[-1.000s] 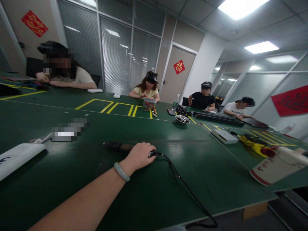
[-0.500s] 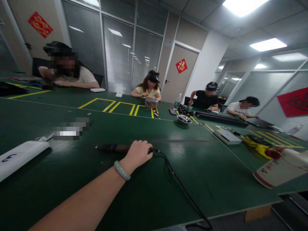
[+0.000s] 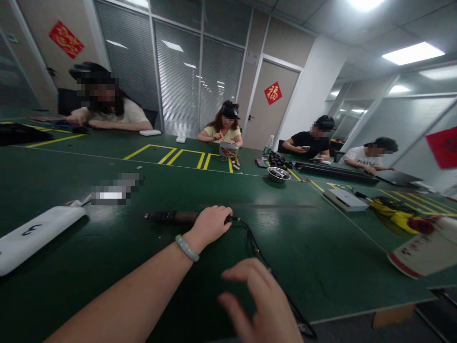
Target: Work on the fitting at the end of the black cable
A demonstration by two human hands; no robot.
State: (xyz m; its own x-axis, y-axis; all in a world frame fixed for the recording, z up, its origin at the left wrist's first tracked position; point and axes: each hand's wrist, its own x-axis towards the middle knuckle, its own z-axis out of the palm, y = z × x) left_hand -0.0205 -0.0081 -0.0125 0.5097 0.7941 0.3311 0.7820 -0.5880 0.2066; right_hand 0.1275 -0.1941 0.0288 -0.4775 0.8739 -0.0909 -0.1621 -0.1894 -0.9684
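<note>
A right hand point(image 3: 262, 300), slightly blurred, hovers in the foreground, thumb and fingers parted in a wide grip, nearer than the dark corded tool point(image 3: 173, 217) on a green desk point(image 3: 107, 247). The left hand point(image 3: 210, 225), palm down, wraps its grip around the tool's rear. Well right of the tool is a red-marked white cup point(image 3: 428, 252), contents hidden. Beyond the tool, a metal bowl point(image 3: 275, 179) holds small, indistinct dark items; farther past it, wires point(image 3: 225, 155) spill beside a gray box point(image 3: 228, 146).
</note>
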